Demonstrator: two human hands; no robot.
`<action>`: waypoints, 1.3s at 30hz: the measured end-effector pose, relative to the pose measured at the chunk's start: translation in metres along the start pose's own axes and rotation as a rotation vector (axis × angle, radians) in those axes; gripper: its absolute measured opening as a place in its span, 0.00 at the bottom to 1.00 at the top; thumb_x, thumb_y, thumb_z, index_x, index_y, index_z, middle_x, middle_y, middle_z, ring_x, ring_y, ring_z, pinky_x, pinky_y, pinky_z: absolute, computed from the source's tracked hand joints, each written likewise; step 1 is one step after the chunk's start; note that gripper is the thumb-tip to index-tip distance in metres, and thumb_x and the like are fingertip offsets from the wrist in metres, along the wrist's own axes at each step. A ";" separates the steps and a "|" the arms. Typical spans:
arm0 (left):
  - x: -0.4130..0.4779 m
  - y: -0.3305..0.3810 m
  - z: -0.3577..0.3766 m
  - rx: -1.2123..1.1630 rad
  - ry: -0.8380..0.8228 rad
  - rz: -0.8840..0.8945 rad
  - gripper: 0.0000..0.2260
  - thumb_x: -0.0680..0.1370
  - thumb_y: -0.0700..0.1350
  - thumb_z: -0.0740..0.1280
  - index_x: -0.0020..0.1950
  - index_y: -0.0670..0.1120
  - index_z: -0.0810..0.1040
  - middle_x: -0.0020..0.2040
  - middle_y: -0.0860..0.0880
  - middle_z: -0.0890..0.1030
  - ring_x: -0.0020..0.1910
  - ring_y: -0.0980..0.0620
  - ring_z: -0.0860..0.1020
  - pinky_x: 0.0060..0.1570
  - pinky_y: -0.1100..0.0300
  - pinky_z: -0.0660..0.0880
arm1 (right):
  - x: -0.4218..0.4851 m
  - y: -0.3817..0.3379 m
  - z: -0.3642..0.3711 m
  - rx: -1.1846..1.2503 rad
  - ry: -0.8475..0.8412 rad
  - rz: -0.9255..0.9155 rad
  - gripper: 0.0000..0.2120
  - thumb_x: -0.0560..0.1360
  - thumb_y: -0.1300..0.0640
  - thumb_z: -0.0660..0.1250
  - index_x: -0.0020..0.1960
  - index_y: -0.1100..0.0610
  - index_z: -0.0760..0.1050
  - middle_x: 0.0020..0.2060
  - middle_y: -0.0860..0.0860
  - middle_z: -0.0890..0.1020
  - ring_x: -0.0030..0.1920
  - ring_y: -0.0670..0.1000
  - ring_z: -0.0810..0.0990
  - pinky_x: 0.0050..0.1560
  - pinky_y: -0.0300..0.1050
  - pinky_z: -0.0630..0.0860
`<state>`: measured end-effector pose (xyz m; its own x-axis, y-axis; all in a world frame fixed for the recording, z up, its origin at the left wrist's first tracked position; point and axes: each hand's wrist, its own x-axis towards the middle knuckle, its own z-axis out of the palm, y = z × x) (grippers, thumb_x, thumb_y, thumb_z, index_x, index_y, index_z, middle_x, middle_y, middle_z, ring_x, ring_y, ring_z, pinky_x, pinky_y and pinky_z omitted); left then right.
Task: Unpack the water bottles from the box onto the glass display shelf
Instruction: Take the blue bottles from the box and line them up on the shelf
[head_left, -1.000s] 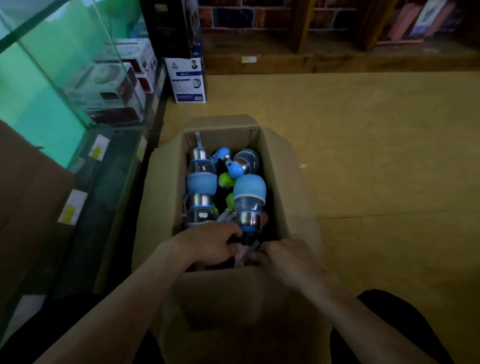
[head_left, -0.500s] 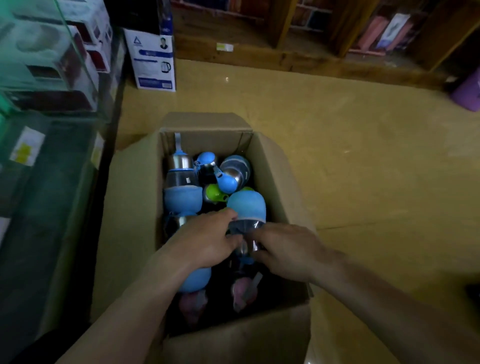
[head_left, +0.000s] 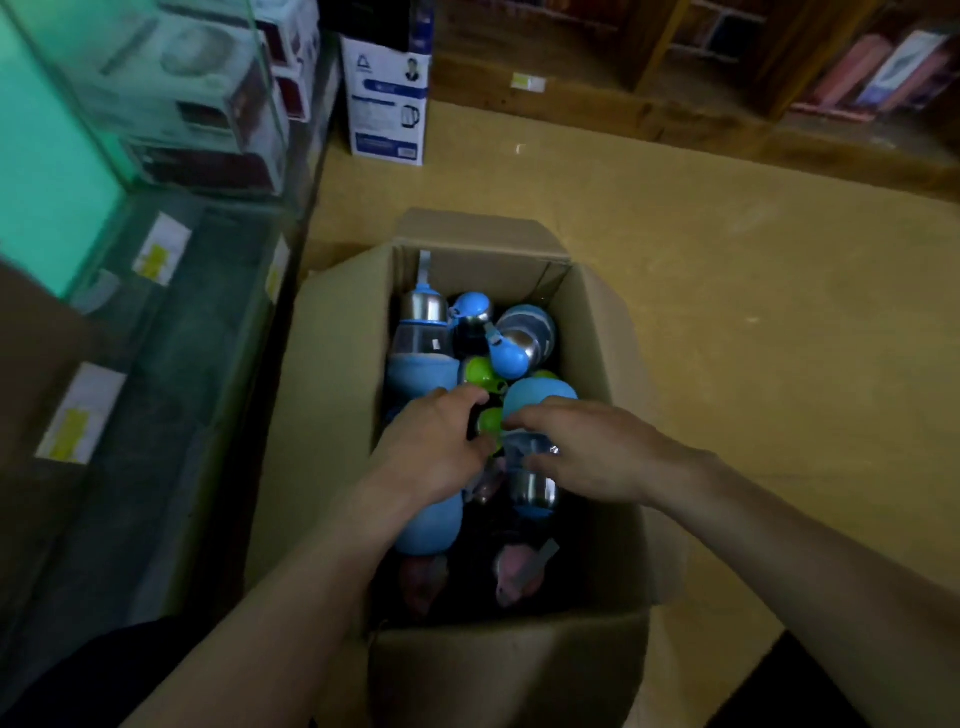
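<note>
Head view: the right hand reaches into the open box, its fingers curled over the clear middle of a blue-capped bottle that lies with its cap toward the far end. The left hand is just beside it on the left, fingers bent, their tips close to a green cap; whether it grips anything cannot be told. Under the left wrist lies a blue bottle end. Farther in, along the left wall of the box, lies a steel-and-blue bottle, with more blue and green caps crowded to its right. Near the person, low in the box, are two pink bottles, dim in shadow.

The box stands on a yellow floor. Just left of it runs the glass display shelf, with yellow price labels on its edges and boxed goods behind the glass. At the far end of the shelf stands a white and blue kettle carton. Wooden shelving lines the far right.
</note>
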<state>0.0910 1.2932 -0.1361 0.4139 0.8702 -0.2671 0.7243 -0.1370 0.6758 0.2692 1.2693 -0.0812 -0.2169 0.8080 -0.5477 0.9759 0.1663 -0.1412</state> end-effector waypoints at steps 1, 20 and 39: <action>-0.002 0.002 0.002 -0.011 -0.019 0.001 0.20 0.77 0.54 0.68 0.68 0.52 0.74 0.61 0.45 0.80 0.61 0.44 0.79 0.59 0.49 0.75 | 0.003 -0.001 0.003 -0.011 0.011 -0.020 0.24 0.82 0.46 0.63 0.77 0.45 0.65 0.70 0.53 0.73 0.71 0.57 0.72 0.63 0.49 0.71; 0.002 0.036 0.085 -0.133 -0.011 -0.287 0.48 0.72 0.58 0.75 0.80 0.47 0.48 0.69 0.43 0.67 0.64 0.40 0.75 0.52 0.57 0.70 | 0.036 0.053 0.029 -0.032 0.034 -0.152 0.43 0.72 0.57 0.75 0.80 0.37 0.58 0.83 0.46 0.44 0.82 0.55 0.43 0.76 0.56 0.65; 0.000 0.047 0.030 -0.345 0.225 -0.345 0.28 0.72 0.56 0.71 0.71 0.57 0.71 0.54 0.56 0.81 0.54 0.53 0.80 0.57 0.53 0.78 | 0.039 0.068 0.020 0.229 0.045 -0.138 0.51 0.73 0.55 0.75 0.81 0.35 0.45 0.80 0.43 0.50 0.75 0.59 0.61 0.71 0.51 0.68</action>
<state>0.1419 1.2728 -0.1246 0.0281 0.9226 -0.3848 0.5583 0.3049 0.7716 0.3263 1.3008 -0.1283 -0.3418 0.8114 -0.4741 0.9054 0.1491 -0.3976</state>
